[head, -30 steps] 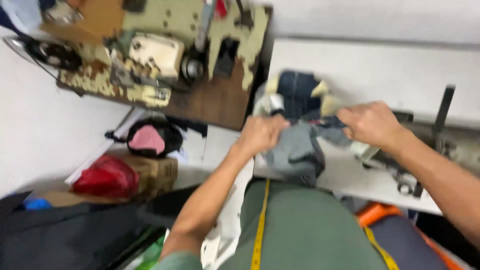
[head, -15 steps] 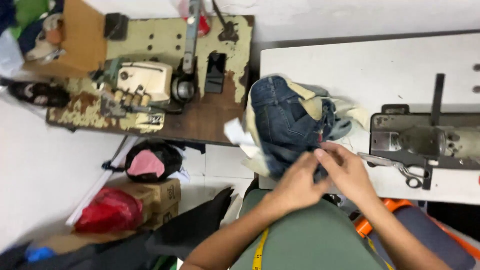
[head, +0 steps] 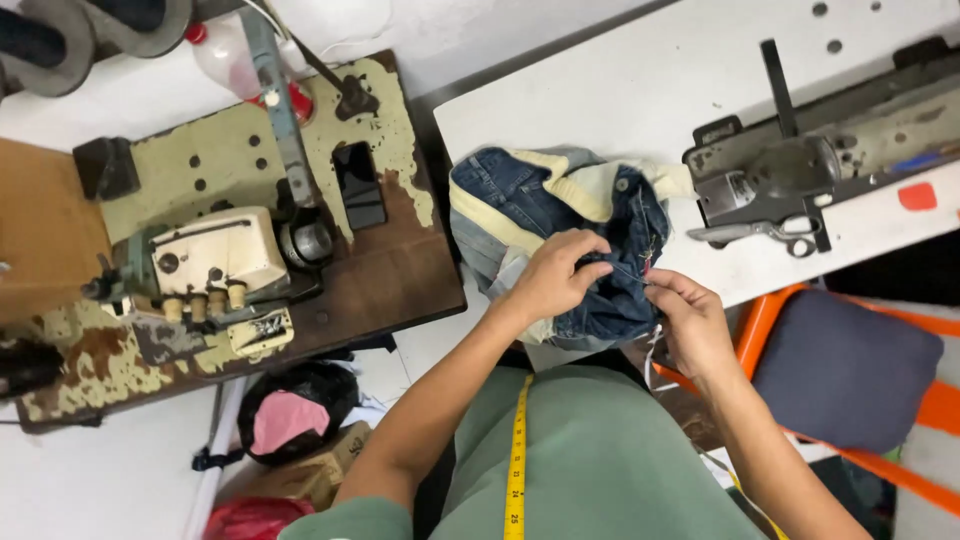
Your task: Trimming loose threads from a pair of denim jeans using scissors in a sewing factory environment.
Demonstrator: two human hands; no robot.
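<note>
A: Well, where is the denim garment lying?

B: At the near left corner of the white bench, bunched into a heap. Part of it hangs over the near edge toward the person's lap. Its long axis runs roughly from the far left, where the waistband with pale yellow lining shows, down toward the near right, where the hands work.

A: And the hands?

B: The left hand has its fingers curled shut on a fold of the denim. The right hand pinches the cloth edge between thumb and fingers, just beside the left; a thin pale thread hangs below it.

A: What lies around?

B: On the same bench, to the right, a grey sewing machine bed with scissors resting at its near edge, near the garment but apart from it. Across a narrow gap to the left stands a worn bench with an overlock machine and a dark phone. An orange chair with a dark cushion sits by the right arm. A yellow tape measure hangs down the green shirt. Nothing stands between the hands and the denim.

A: Any change from half a second ago?

B: The hands were pressed together on the cloth then; now they are slightly parted, and the view has shifted so the garment sits nearer the middle.
</note>
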